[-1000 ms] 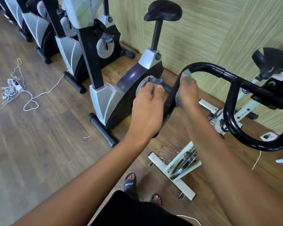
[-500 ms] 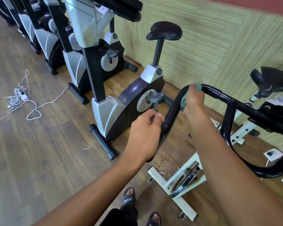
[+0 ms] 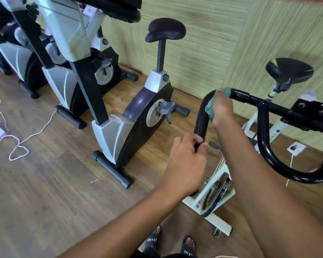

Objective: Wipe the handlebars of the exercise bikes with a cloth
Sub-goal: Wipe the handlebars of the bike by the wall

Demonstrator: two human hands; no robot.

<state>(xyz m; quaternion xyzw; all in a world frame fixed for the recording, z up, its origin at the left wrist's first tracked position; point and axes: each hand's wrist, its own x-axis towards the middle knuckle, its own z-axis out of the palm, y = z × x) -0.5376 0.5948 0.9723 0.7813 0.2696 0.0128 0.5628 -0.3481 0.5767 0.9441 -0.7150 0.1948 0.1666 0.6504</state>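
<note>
Change: since half a second ago the left hand (image 3: pixel 186 164) has closed in on the lower end of the handlebar (image 3: pixel 200 121), where before only its fingertips met the bar. Over the last second the right hand (image 3: pixel 222 110) has climbed with the cloth (image 3: pixel 209 108) from the side of the loop to its upper bend.
Left hand: forearm reaches in from lower left, back of the hand toward the camera. The fingers (image 3: pixel 196 139) and thumb are curled round the bottom end of the black bar.
Right hand: forearm comes up from lower right, wrist bent over the top curve. The fingers are clamped on the cloth, pressing it against the bar. The fingertips themselves are hidden behind the hand.
Cloth: green and bunched. It shows above the knuckles and below the palm, and is wrapped against the bend of the handlebar.
Handlebar: glossy black tube. It loops from the left hand up through the bend, then runs right to a second loop.
White bike (image 3: pixel 220 190): stands under the handlebar, with the flywheel between the two forearms. Its dark saddle (image 3: pixel 289 71) is at upper right.
Grey-and-black bike (image 3: pixel 138 116): just left of the hands. More like it stand in a row behind.
Floor (image 3: pixel 45 202): wood planks. A loose white cord (image 3: pixel 19 144) lies at left.
Sandals (image 3: pixel 153 241): black, at the bottom edge.
Wall (image 3: pixel 213 43): green, with a woven texture.
</note>
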